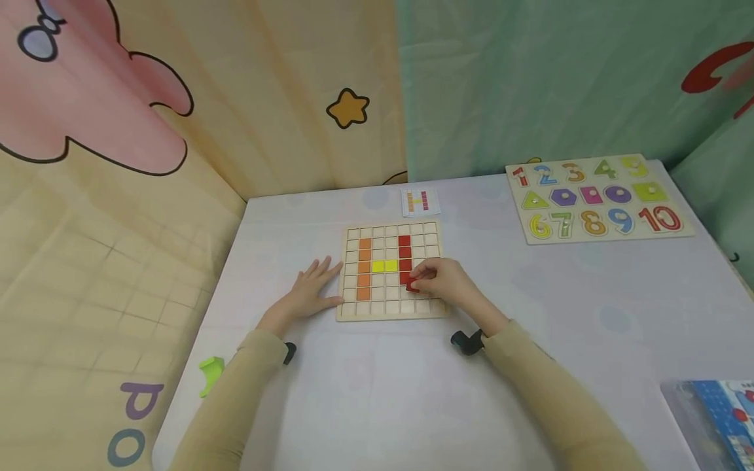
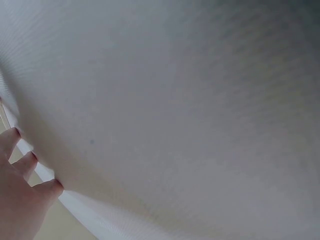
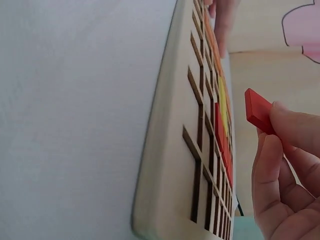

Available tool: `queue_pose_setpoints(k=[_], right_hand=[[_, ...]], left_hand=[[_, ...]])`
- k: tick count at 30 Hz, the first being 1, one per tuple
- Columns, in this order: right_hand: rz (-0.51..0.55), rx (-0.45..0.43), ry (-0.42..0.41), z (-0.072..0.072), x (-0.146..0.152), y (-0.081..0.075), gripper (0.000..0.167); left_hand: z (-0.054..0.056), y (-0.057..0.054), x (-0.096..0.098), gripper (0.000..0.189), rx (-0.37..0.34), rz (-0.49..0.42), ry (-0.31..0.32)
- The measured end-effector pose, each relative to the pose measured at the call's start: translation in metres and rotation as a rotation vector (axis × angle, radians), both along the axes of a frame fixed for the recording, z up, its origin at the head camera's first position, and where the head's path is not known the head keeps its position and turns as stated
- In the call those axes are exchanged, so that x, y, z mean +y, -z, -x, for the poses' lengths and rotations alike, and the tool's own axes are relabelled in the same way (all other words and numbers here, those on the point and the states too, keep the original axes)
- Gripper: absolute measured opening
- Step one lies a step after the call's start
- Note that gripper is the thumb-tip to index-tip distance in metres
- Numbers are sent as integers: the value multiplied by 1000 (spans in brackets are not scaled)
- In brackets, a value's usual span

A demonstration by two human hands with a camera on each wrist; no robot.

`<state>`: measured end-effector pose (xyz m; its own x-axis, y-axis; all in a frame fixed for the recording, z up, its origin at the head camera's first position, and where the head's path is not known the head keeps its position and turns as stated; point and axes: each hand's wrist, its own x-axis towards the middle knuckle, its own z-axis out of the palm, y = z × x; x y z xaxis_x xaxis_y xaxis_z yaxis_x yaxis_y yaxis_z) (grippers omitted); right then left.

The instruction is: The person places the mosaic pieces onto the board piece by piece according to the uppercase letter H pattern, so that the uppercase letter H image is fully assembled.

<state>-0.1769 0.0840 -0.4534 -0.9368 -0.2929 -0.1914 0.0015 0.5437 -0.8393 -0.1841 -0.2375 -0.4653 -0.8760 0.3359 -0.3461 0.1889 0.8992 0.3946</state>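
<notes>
My right hand (image 1: pixel 443 280) pinches a red square tile (image 3: pixel 258 109) between thumb and fingertips, just above the wooden grid board (image 1: pixel 391 314). In the head view the tile overlaps the bottom of a column of red tiles (image 1: pixel 404 252). An orange column (image 1: pixel 364 268) stands on the board's left side, and two yellow tiles (image 1: pixel 385 266) sit between the columns. My left hand (image 1: pixel 306 290) lies with spread fingers at the board's left edge, thumb and a fingertip right at the rim. The left wrist view is mostly pale tablecloth (image 2: pixel 165 110), with fingers at its lower left.
Behind the board lies a small pattern card (image 1: pixel 421 203). A number-and-shape puzzle board (image 1: pixel 601 200) is at the back right. A bright green curved piece (image 1: pixel 211 375) lies near the left table edge, and a blue-and-white package (image 1: pixel 721 418) at the front right. Printed curtains (image 1: pixel 283 98) enclose the table.
</notes>
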Motion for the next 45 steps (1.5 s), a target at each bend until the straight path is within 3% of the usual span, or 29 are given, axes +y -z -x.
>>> queue_pose_setpoints(k=[14,32,45], right_hand=[[-99,39,-83,6,-16,11,3],[-244,180,-95,-2,-27,11,11],[-227,135,-91,-13,-20,15,16]], left_hand=[[-1,-3,0,85,-8,-21,-2],[3,3,2,85,-2,2,3],[-5,5,1,85,2,19,11]])
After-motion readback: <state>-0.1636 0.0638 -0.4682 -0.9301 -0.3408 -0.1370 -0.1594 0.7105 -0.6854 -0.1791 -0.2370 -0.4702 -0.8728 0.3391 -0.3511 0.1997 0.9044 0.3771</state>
